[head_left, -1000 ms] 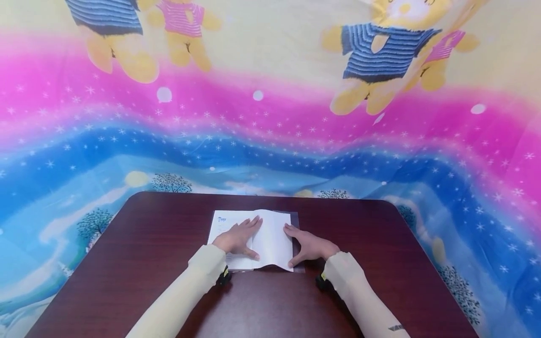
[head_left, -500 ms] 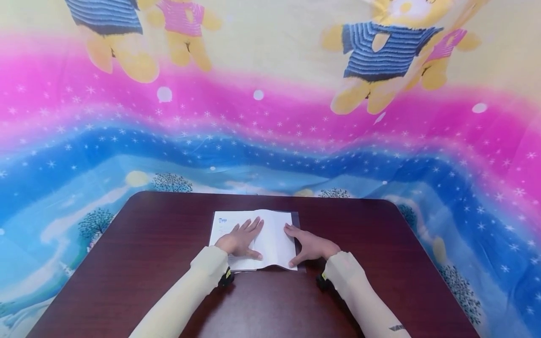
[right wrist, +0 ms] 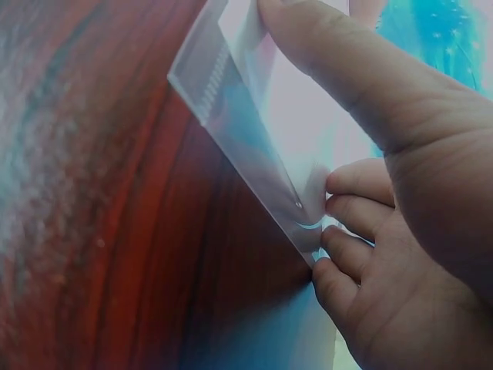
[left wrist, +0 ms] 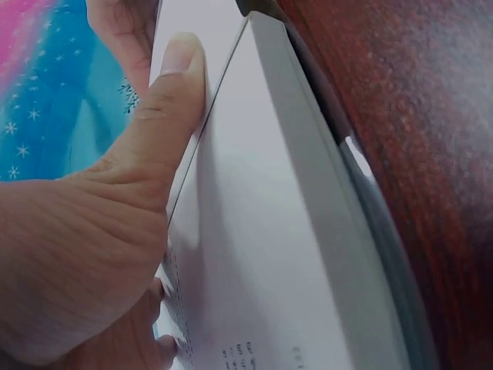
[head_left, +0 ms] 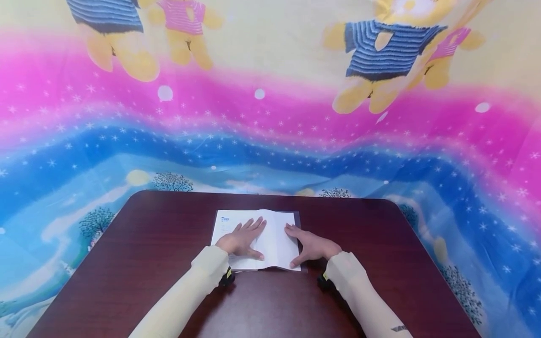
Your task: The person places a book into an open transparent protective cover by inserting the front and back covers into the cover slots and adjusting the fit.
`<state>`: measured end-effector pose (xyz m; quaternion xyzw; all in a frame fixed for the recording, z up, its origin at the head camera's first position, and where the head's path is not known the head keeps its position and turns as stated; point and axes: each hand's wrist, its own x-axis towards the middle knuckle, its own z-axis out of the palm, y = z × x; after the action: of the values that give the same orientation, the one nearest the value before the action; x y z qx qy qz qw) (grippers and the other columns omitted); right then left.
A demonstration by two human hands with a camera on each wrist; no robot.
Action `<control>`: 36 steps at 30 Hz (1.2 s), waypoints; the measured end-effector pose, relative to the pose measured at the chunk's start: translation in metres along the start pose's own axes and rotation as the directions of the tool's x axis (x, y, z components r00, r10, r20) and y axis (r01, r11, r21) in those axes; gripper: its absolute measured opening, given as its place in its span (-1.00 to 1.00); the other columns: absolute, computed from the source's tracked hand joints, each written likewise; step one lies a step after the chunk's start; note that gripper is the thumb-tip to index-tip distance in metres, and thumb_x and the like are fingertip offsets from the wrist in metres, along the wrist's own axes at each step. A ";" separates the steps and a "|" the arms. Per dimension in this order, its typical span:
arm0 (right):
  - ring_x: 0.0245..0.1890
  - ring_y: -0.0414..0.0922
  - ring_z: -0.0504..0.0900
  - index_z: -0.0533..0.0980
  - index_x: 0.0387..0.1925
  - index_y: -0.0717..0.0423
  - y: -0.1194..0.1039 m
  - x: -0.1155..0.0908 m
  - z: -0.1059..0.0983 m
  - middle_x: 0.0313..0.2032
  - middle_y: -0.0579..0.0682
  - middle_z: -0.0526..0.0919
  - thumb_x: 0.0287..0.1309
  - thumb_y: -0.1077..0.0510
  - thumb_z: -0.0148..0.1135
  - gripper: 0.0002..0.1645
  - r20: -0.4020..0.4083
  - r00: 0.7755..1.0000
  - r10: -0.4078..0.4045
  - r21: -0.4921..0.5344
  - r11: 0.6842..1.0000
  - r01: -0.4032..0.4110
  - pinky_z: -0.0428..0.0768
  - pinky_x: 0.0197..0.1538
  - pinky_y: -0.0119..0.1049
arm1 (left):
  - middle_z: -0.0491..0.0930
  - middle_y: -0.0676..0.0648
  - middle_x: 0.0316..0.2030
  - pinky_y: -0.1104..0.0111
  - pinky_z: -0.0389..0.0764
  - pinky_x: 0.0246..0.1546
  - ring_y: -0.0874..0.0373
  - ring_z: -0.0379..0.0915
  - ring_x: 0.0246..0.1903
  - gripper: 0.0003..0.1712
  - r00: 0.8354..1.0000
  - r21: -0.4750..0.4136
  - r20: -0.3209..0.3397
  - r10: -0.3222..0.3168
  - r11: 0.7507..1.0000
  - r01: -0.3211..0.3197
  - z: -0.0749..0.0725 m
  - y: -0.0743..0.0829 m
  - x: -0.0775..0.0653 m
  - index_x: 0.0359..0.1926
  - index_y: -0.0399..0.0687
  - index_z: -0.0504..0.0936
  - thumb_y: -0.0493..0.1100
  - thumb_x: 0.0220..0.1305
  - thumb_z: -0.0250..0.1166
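Note:
An open book [head_left: 274, 239] with white pages lies on the dark red-brown table. Small print and a blue mark show on its left page; the right one looks blank and bows up slightly near its middle. My left hand [head_left: 242, 240] rests on the book with fingers spread, thumb [left wrist: 166, 108] flat along the gutter. At the right page's outer edge, my right hand [head_left: 314, 246] touches the paper with thumb and fingers held apart. A clear plastic cover [right wrist: 258, 166] sticks out past the pages below that hand, its fingertips right at the cover's edge.
The table [head_left: 169, 225] has rounded far corners. Behind it hangs a colourful cloth [head_left: 270, 117] printed with bears, snowflakes and trees. Dark wrist straps [head_left: 227, 278] show below the cream sleeves [head_left: 209, 265].
The right page has slid a little rightward and lies flatter, its edge closer to the cover's edge. My left hand has shifted slightly right; my right hand has hardly moved.

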<state>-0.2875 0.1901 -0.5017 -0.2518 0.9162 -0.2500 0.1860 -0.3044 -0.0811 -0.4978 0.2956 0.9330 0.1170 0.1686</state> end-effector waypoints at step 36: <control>0.61 0.10 -0.06 0.06 0.60 0.09 0.003 -0.005 0.004 0.61 0.08 -0.01 -0.10 -0.11 0.65 0.36 -0.011 1.000 0.007 -0.008 1.000 -0.007 0.17 0.53 0.10 | -0.22 -0.29 0.61 -0.09 -0.14 0.55 -0.24 -0.32 0.59 0.16 0.994 -0.148 -0.062 0.094 0.984 -0.102 0.008 0.006 0.011 0.60 -0.29 -0.10 0.25 0.34 0.31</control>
<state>-0.2828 0.1934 -0.5050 -0.2479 0.9192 -0.2469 0.1808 -0.3067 -0.0693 -0.5054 0.3241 0.9101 0.2033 0.1591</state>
